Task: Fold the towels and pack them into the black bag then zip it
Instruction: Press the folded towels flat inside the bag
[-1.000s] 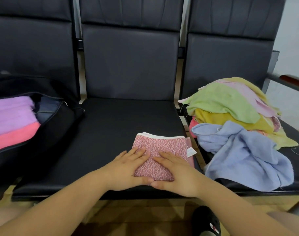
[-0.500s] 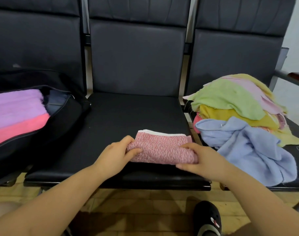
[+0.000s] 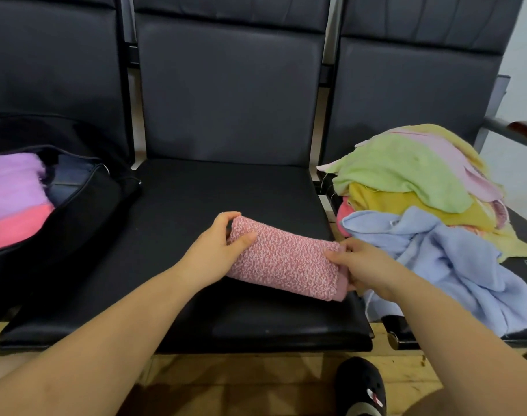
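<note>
A folded pink speckled towel (image 3: 286,259) is lifted just off the middle black seat (image 3: 196,211). My left hand (image 3: 214,250) grips its left end, thumb on top and fingers behind. My right hand (image 3: 364,265) holds its right end. The black bag (image 3: 76,223) lies open on the left seat, with a folded purple towel (image 3: 10,184) and a folded coral towel (image 3: 13,226) inside. A loose pile of unfolded towels sits on the right seat: a light blue towel (image 3: 454,265) in front, a green towel (image 3: 400,169) on top, yellow and pale pink ones between.
Three black padded seats stand in a row with upright backs. A metal armrest (image 3: 514,127) juts at the far right. A black shoe (image 3: 361,385) rests on the yellow tiled floor below the seat edge.
My hands went from pressing flat on the pink towel to gripping its two ends. The towel has risen off the seat and tilted, its left end higher.
</note>
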### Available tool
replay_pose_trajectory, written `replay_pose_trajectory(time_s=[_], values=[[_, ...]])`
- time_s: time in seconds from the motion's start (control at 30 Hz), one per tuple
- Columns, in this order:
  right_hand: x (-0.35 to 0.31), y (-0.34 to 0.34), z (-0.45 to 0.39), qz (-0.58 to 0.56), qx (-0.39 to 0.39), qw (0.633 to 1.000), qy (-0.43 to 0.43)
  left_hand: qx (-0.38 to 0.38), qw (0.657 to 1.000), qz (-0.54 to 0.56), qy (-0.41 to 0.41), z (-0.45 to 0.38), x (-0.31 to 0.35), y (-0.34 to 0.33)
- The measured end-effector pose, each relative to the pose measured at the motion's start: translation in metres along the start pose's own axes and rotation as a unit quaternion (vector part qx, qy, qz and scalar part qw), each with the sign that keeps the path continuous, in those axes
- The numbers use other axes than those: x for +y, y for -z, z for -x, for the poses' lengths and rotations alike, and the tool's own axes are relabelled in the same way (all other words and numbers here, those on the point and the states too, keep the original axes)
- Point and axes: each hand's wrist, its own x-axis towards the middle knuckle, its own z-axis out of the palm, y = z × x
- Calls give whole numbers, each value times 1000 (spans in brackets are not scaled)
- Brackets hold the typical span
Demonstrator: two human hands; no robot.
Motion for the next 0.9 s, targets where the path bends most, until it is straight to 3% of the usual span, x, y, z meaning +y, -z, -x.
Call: replay_pose_trajectory(time_s=[0.13,0.23,0.43,0.6,0.7,0.8,0.9], values=[[2,-4,-7,132,60,988,52,16,988,-136,71,-18,1,-12],[0,-6,-6,235,94,962,106,-36,971,-159,173,-30,2,-13],[-9,-10,0,339,43,931,126,-76,966,-110,219,-33,10,-6],[-17,-23,7,293,-24,947,130,-79,954,125,259,-30,6,16],[-20,-34,10,225,-49,963,142,-69,959,185,205,-27,6,31],[-29,-45,15,236,-23,950,204,-48,979,177,90,-13,15,43],[-47,-60,21,226,-27,936,267,-76,982,173,-11,8,21,58]])
